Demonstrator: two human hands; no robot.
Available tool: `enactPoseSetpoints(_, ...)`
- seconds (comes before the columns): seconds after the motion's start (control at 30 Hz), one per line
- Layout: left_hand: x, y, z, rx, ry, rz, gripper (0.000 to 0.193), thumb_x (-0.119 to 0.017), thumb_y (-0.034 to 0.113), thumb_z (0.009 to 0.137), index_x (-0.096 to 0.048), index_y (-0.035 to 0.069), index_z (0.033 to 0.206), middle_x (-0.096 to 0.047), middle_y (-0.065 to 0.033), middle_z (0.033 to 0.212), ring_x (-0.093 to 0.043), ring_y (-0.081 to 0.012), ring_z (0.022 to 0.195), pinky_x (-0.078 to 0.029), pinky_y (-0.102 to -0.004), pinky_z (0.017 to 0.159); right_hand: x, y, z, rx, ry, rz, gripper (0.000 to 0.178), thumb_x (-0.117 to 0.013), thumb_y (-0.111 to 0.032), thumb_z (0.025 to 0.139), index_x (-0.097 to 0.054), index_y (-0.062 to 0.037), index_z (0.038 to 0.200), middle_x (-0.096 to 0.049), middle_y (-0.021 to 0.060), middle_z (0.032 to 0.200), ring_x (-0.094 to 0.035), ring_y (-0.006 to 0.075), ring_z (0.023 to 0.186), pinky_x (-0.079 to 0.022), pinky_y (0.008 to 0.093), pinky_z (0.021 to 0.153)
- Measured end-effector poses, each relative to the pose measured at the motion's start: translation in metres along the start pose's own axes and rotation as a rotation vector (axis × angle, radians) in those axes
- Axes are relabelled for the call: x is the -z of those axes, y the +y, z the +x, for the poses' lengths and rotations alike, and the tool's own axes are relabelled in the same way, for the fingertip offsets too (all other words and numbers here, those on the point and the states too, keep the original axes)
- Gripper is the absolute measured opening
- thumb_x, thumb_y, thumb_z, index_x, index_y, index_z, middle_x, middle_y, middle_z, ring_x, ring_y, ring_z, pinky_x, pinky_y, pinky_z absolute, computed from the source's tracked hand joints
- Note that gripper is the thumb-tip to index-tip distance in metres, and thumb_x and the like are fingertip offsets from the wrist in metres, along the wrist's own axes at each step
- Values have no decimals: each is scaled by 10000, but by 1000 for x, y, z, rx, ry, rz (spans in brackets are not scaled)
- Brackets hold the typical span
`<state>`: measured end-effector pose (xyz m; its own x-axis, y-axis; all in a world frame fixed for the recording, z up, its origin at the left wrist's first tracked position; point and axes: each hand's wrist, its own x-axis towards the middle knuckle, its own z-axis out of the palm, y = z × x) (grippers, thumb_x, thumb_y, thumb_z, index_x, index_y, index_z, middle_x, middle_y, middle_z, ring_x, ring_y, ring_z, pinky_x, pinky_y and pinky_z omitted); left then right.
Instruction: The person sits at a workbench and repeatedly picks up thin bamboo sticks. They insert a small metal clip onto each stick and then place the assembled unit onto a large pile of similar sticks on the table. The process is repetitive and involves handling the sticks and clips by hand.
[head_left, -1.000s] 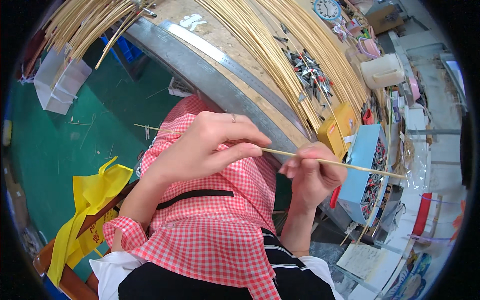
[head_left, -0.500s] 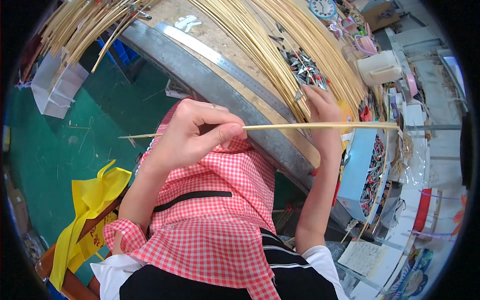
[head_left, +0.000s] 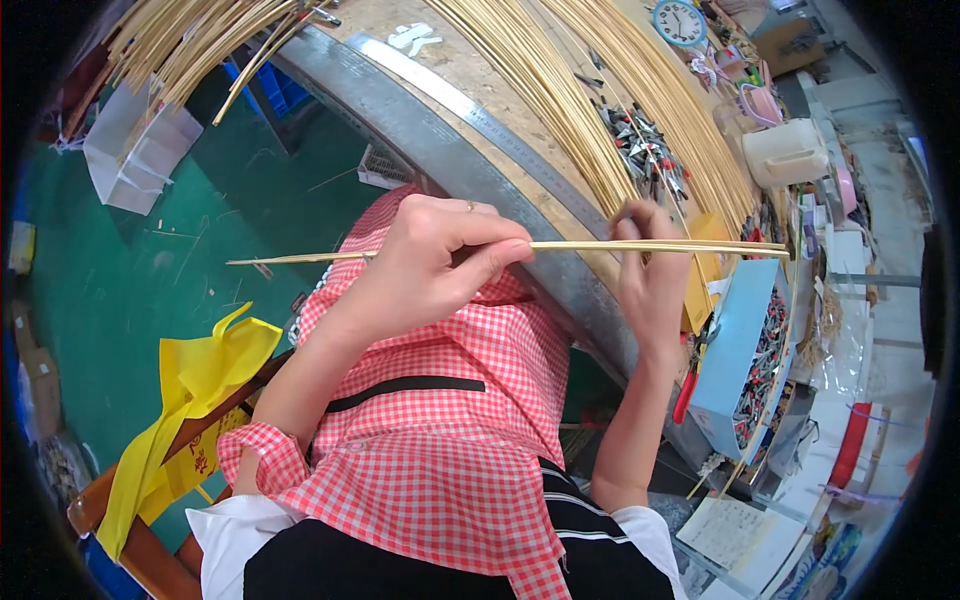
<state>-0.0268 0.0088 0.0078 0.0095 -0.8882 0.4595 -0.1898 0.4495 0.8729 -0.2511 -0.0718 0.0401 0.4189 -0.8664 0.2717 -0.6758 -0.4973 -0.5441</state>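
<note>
Between thumb and fingers my left hand grips a pair of thin bamboo strips, held roughly level across my lap. Toward the right, the strips show as two, lying close together; the left end reaches out over the floor. My right hand is raised behind the right half of the strips, fingers curled in and smeared by motion. What it holds, if anything, is hidden. Just beyond it lies a heap of small metal clips with red and black ends, on the workbench among long bamboo strips.
A steel ruler lies along the bench near its metal edge. At right stands a light blue box of clips, with red-handled pliers beside it. A white jug stands farther back. Left are a chair with yellow cloth and a white bin.
My right hand has drawn back from the clip heap toward the strips, its fingers curling. My left hand still grips the strips. The whole view has shifted slightly.
</note>
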Motion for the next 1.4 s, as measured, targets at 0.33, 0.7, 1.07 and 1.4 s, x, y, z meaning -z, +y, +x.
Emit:
enactPoseSetpoints(0.33,-6,0,-1,-134,64,78,66,-675,29,805,-680,-24,844,-617,-118,670,-582,-213,550,-428,-303,502,-54,-40,-60,-116,106,1072,228,-473,25,958,-586,91,1144,-578,108,817,-541,129,639,-506,270,610)
enactPoseSetpoints(0.7,-14,-3,-5,-128,100,37,70,-667,10,800,-682,-21,861,-628,-130,682,-621,-220,588,-465,-300,528,-67,-62,-60,-185,232,1346,254,-452,-70,995,-568,89,1156,-571,115,771,-531,144,578,-530,291,558)
enactPoseSetpoints(1.07,-22,-8,-13,-185,-91,144,166,-635,167,862,-653,2,865,-622,-131,747,-632,-298,688,-506,-379,614,-40,-29,-60,-140,351,1052,254,-530,-194,978,-586,44,914,-575,84,852,-514,110,753,-439,222,682)
enactPoseSetpoints(1.4,53,13,0,-231,80,368,210,-648,167,859,-667,19,1007,-675,-124,907,-665,-267,820,-531,-334,734,66,56,-59,-294,654,1250,215,-542,-204,971,-586,3,932,-535,21,748,-427,85,602,-359,238,547)
